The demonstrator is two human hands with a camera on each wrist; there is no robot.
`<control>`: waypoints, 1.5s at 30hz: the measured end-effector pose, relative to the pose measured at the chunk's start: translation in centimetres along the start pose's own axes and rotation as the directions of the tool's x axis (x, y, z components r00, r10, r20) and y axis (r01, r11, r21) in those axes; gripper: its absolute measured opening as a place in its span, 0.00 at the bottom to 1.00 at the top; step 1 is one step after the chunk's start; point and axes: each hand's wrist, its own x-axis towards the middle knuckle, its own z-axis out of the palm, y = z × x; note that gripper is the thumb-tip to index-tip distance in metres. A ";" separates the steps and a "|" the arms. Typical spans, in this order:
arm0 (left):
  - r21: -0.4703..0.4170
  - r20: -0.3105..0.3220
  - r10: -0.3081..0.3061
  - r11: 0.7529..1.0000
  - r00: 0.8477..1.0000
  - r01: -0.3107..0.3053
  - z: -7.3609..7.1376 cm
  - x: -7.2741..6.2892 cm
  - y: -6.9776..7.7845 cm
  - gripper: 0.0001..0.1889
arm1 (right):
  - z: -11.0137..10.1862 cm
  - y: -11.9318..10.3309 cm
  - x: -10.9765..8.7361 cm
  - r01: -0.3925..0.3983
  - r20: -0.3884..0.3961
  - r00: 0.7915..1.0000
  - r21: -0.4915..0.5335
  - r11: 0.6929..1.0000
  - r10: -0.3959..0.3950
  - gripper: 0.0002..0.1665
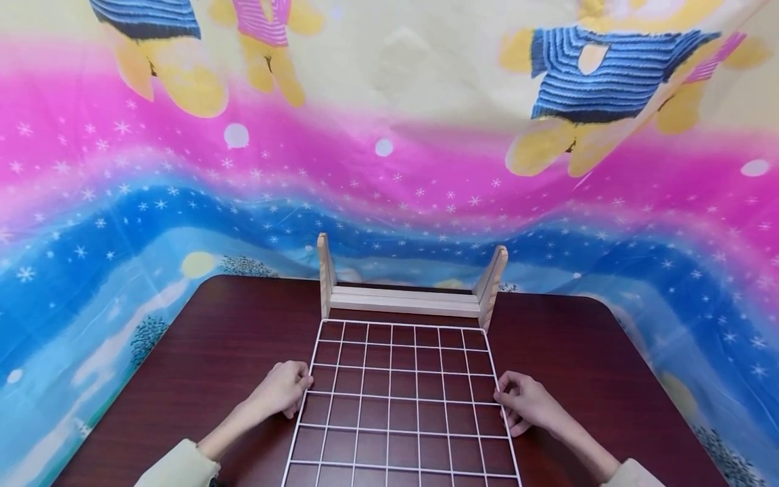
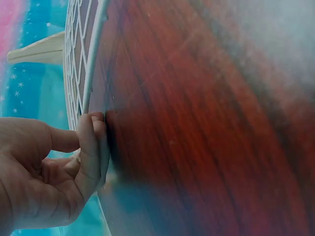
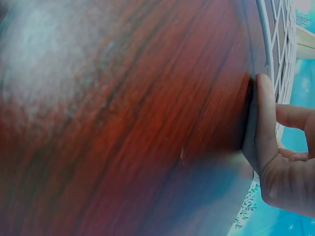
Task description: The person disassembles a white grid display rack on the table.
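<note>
A white wire grid panel (image 1: 389,398) lies before me over the dark wooden table, running off the bottom of the head view. My left hand (image 1: 286,387) pinches its left edge wire between thumb and fingers. At the opposite edge, my right hand (image 1: 525,402) pinches the right wire in the same way. Both wrist views show the left hand (image 2: 54,167) and the right hand (image 3: 280,147) low beside the tabletop at the grid's rim. Just beyond the grid's far edge stands a pale wooden frame (image 1: 404,302) with two upright side pieces joined by a crossbar.
The reddish-brown table (image 1: 201,352) has rounded far corners. Behind it hangs a colourful cloth (image 1: 389,155) printed with bears, snowflakes and pink and blue bands, close to the table's far edge and sides. The wooden frame's left upright (image 1: 325,274) stands near the grid's far left corner.
</note>
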 end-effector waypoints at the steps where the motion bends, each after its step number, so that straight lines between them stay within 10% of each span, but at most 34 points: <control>1: 0.039 -0.016 0.005 0.999 1.000 -0.004 0.1 0.0 0.1 0.13 | 0.1 0.0 0.0 0.001 -0.007 1.000 -0.019 1.000 -0.001 0.08; 15: 0.256 -0.060 0.064 0.965 0.996 -0.047 0.2 0.3 -0.2 0.18 | 0.6 -0.5 -0.2 0.007 -0.050 0.999 -0.180 0.984 -0.016 0.10; 45: 0.297 -0.097 0.032 0.955 0.995 -0.002 0.7 0.7 -0.3 0.20 | 0.3 -0.1 0.2 0.000 -0.041 0.999 -0.203 0.979 -0.009 0.11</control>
